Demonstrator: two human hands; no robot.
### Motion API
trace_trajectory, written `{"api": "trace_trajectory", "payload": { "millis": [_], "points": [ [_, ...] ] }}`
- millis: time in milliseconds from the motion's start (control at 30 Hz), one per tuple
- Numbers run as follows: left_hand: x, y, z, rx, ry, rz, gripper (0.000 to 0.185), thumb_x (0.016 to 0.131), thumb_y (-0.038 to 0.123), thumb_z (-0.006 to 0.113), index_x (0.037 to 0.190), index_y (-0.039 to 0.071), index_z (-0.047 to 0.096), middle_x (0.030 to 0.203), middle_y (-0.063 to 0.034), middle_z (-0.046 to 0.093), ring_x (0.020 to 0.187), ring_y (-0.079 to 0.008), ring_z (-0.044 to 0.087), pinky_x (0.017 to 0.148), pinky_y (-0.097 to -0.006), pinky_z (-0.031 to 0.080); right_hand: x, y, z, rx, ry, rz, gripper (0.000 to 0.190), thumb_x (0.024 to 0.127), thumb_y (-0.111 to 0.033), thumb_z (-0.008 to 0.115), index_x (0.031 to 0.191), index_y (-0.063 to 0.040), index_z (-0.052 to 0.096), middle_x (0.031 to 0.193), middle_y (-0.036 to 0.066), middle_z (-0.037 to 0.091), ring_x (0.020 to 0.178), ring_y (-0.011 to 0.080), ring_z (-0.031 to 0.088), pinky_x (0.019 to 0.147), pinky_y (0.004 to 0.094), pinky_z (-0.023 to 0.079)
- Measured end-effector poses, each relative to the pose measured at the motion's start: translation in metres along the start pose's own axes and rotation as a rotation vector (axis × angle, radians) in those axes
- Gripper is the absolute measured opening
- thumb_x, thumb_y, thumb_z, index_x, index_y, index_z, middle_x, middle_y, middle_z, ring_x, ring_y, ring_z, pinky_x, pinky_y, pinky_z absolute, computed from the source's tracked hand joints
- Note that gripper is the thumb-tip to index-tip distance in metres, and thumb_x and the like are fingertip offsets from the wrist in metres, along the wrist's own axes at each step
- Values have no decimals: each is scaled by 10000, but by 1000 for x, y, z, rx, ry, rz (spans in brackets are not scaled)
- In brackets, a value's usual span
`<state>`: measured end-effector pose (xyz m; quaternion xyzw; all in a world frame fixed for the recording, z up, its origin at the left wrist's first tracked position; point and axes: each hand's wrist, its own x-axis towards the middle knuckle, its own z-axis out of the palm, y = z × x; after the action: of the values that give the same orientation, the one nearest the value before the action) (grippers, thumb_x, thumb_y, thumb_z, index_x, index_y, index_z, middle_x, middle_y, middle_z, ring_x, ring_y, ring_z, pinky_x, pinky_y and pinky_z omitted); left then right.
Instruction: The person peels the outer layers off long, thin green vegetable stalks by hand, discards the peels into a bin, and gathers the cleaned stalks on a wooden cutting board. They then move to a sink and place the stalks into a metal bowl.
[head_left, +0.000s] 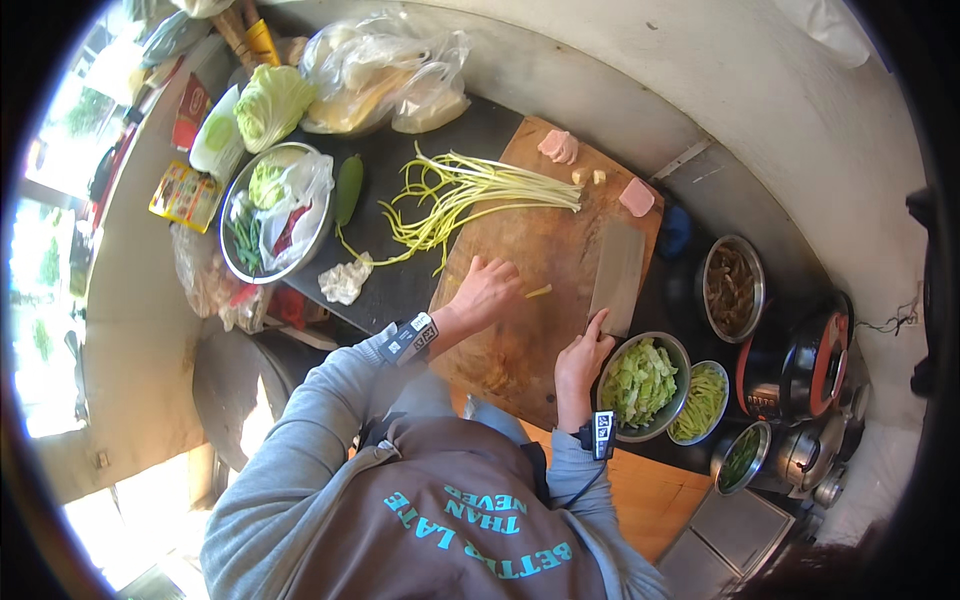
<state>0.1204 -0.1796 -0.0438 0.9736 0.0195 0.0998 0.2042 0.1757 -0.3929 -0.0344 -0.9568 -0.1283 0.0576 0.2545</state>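
Observation:
My left hand is curled over the wooden cutting board, its fingers closed on a pale yellow stalk. A short end of the stalk sticks out to the right of the fingers; the rest is mostly hidden. My right hand grips a cleaver at the board's right side, its broad blade pointing away from me. Beyond both hands lies a bunch of yellow garlic chives, white ends on the board and thin tips trailing left. Pink meat slices, a pink meat block and garlic cloves sit near the far edge.
Right of the board stand bowls of chopped cabbage, green strips and brown pieces, plus a rice cooker. Leftward are a vegetable basin, a green gourd, crumpled paper, a cabbage and plastic bags.

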Motion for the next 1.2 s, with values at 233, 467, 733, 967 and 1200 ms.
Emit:
{"api": "trace_trajectory", "payload": {
  "millis": [233, 467, 733, 967, 1200],
  "points": [
    [71, -73, -42, 71, 160, -116, 925, 703, 350, 801, 1449, 67, 332, 1427, -178, 367, 1313, -355, 353, 1078, -492, 288, 15, -18, 2, -171, 24, 40, 701, 830, -35, 645, 1456, -22, 328, 1015, 227, 457, 978, 381, 472, 846, 434, 426],
    [114, -132, -55, 69, -281, -190, 1252, 618, 489, 827, 1508, 25, 79, 1407, -223, 429, 1332, -355, 388, 1112, -606, 154, 21, -46, -15, -157, 118, -39, 499, 795, -121, 716, 1262, -65, 549, 1001, 196, 496, 968, 352, 500, 837, 427, 423],
    [116, -145, -62, -160, -328, -198, 759, 707, 161, 670, 1388, 34, 361, 912, -271, 651, 864, -441, 620, 784, -492, 498, 41, -79, 18, 135, -349, -381, 179, 804, -65, 678, 965, -68, 599, 993, 120, 514, 920, 327, 581, 756, 425, 508],
    [95, -124, -108, -499, -501, -279, 437, 787, 113, 635, 1199, 5, 537, 805, -156, 652, 705, -222, 648, 669, -348, 507, 51, -62, 17, -20, -385, -526, 41, 844, -79, 597, 871, -62, 573, 955, 102, 511, 914, 313, 585, 730, 416, 506],
    [71, -60, -151, -737, -418, -155, 383, 853, 133, 637, 1190, -6, 521, 881, -92, 627, 776, -180, 590, 722, -322, 475, 65, -75, -10, 766, -384, -250, 343, 845, -67, 686, 1177, -64, 600, 1103, 74, 561, 913, 202, 585, 746, 325, 503]
  ]
}}
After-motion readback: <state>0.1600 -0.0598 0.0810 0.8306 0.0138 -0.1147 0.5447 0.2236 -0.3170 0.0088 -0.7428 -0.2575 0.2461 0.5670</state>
